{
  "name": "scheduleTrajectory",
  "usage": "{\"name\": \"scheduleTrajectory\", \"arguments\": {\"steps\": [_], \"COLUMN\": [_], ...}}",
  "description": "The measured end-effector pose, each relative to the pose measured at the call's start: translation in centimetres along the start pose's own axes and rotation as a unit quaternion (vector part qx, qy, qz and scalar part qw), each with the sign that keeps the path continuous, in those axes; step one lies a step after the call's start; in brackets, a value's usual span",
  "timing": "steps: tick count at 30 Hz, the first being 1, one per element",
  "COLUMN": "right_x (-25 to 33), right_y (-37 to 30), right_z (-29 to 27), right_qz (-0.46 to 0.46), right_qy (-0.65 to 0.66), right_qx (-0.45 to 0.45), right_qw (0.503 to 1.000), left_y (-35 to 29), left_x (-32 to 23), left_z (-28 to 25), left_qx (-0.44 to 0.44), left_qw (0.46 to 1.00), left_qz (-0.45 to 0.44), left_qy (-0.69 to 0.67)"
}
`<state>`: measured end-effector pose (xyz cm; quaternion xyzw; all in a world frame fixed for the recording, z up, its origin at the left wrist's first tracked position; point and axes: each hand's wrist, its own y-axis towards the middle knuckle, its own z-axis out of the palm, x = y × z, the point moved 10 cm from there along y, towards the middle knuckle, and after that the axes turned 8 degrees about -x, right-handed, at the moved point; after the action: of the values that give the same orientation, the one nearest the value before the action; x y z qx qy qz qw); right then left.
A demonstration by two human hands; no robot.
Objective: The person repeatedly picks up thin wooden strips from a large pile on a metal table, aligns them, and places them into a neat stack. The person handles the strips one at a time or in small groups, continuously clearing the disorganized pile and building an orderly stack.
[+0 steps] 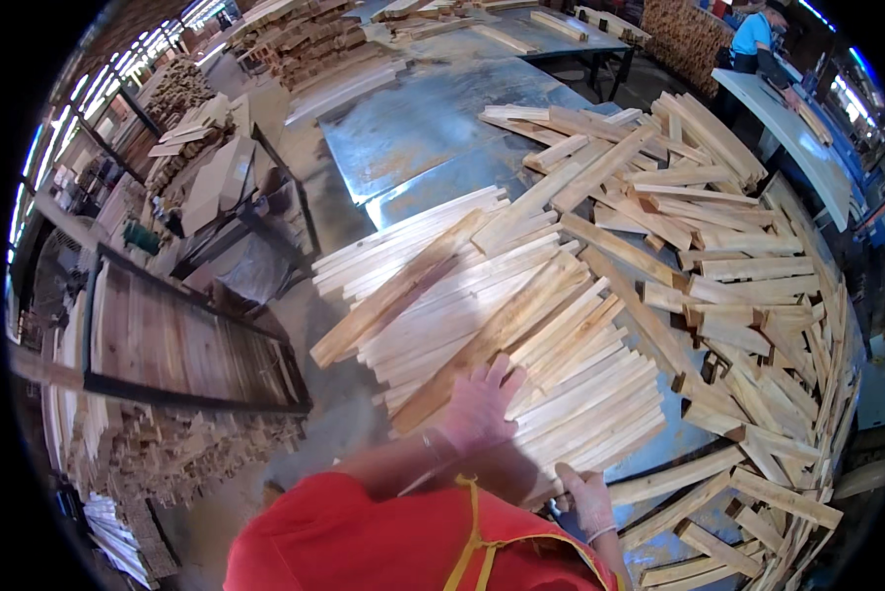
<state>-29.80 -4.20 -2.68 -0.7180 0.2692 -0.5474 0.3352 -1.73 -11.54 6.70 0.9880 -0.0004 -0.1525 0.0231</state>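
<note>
My left hand (477, 409) lies with fingers spread on a row of pale wooden strips (590, 404), next to a browner board (492, 330) resting slantwise across them. It seems to wear a thin pale glove. At the row's near edge is my right hand (587, 502), its fingers curled in by the strip ends; what they grip is hidden. Farther off, another brown board (393, 286) lies diagonally over the strips. The strips sit side by side on a metal-topped table (403, 138).
A jumbled heap of wooden pieces (728, 246) covers the table's right side. To the left stands a dark-framed rack (196, 335) above stacked timber (186, 453). More wood stacks (305, 44) rise at the back. A person in a blue shirt (753, 44) works at a far-right table (792, 128).
</note>
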Motion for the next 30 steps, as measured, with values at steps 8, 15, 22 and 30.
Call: {"name": "scheduleTrajectory", "arguments": {"steps": [8,15,22,30], "right_x": [11.8,28.9,42.5,51.1], "right_y": [6.1,13.6,22.0,21.5], "right_z": [13.2,34.7,48.7,44.0], "right_qz": [-0.019,-0.082,-0.199,-0.269], "right_qy": [-0.006,0.055,-0.004,-0.001], "right_qx": [0.015,0.070,0.078,0.176], "right_qw": [1.000,0.993,0.977,0.947], "left_y": [9.4,23.6,32.4,27.1], "left_x": [15.8,39.4,50.2,42.9], "left_z": [-2.7,-9.6,-17.2,-6.7], "left_qx": [0.019,-0.018,-0.146,-0.108], "left_qw": [1.000,0.998,0.975,0.984], "left_qz": [0.002,0.025,-0.030,0.097], "left_qy": [0.011,0.050,0.163,0.107]}}
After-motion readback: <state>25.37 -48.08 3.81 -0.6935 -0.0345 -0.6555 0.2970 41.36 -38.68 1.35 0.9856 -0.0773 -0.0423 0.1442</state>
